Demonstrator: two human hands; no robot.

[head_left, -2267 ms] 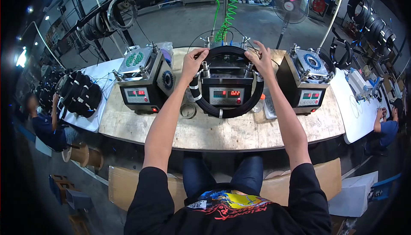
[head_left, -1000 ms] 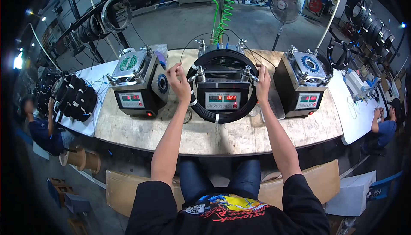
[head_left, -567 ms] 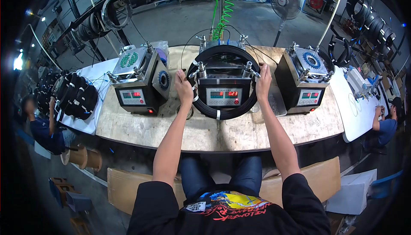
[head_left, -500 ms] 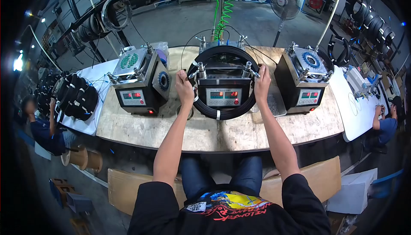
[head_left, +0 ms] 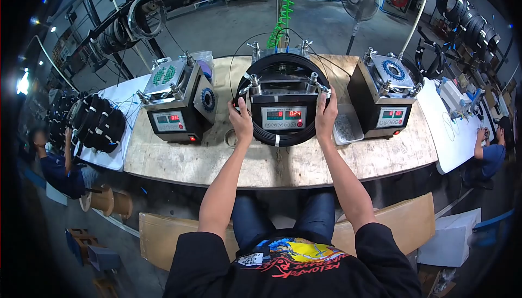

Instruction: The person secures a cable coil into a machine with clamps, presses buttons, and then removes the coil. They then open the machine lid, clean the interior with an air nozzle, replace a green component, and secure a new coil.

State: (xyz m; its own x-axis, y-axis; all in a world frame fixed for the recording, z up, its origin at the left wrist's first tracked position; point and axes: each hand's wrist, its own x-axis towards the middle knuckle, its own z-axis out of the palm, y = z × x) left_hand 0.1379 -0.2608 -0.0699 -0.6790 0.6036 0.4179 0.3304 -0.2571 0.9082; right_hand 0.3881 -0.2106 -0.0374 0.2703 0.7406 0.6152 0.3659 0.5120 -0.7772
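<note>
A coil of black cable (head_left: pixel 293 139), bound with white tape, encircles the front of the middle polishing-type machine (head_left: pixel 261 101). The machine's lit red display shows inside the ring. My left hand (head_left: pixel 241 121) grips the coil's left side, thumb upward near a clamp post. On the opposite side my right hand (head_left: pixel 327 115) holds the coil, its fingers partly hidden behind it. A thin black cable end loops up behind the coil towards the machine's top plate.
Similar machines stand at left (head_left: pixel 173 118) and right (head_left: pixel 385 110) on the wooden table (head_left: pixel 217 165). A clear plastic tray (head_left: pixel 348 127) sits beside the right machine. Green coiled hoses (head_left: pixel 284 10) hang behind. Other people work at white side tables, with black coils heaped at left (head_left: pixel 100 124).
The coil has shifted slightly up and left against the machine. Both hands remain on its sides; my left hand sits slightly lower. The middle display's digits differ.
</note>
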